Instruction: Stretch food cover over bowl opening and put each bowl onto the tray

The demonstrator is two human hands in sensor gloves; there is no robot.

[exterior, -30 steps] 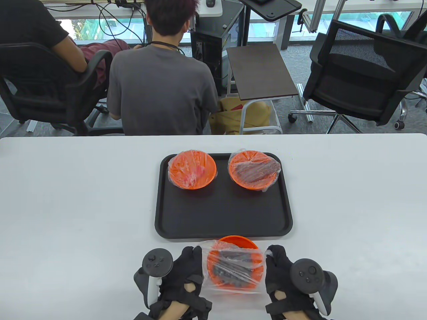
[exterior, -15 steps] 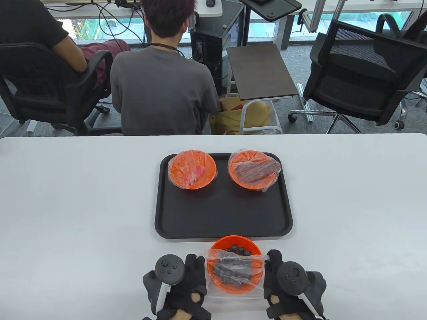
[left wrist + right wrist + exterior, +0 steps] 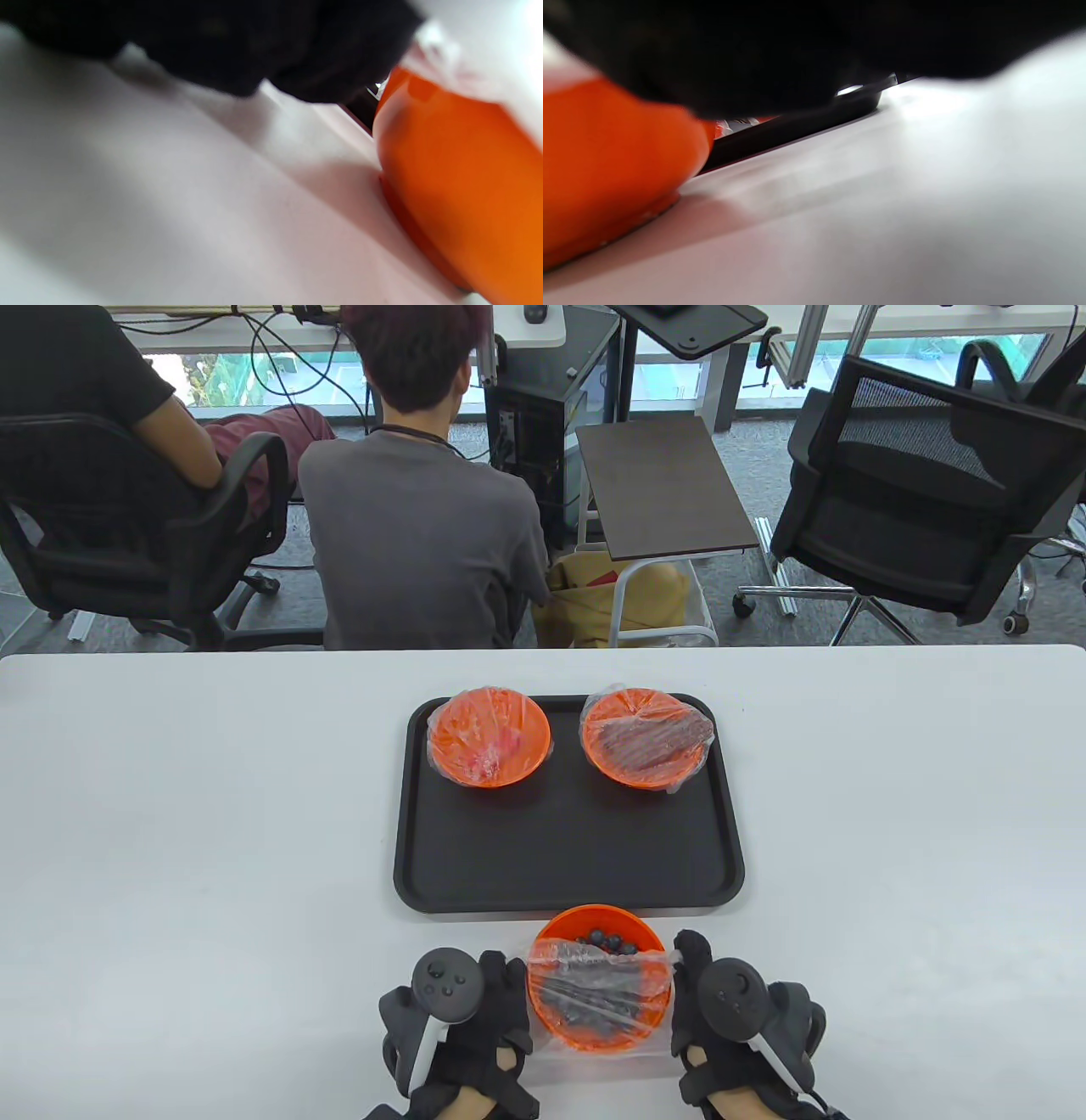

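Observation:
An orange bowl (image 3: 599,933) of dark berries stands on the white table just in front of the black tray (image 3: 568,848). A clear food cover (image 3: 598,988) lies over its near two thirds; the far rim and some berries are bare. My left hand (image 3: 501,984) pinches the cover's left edge and my right hand (image 3: 691,976) pinches its right edge, each beside the bowl. Both wrist views are blurred: the bowl wall (image 3: 458,178) (image 3: 606,169) fills one side under dark glove fingers. Two covered orange bowls (image 3: 489,736) (image 3: 646,736) sit at the tray's far end.
The tray's near half (image 3: 568,857) is bare. The white table (image 3: 170,857) stretches wide on both sides. Beyond its far edge a person in a grey shirt (image 3: 416,543) sits with their back turned, among office chairs (image 3: 916,500) and a small side table (image 3: 662,487).
Both hands lowered the cover onto the bowl and drew it toward me, closing in on the bowl's sides. The far rim and berries came into the open.

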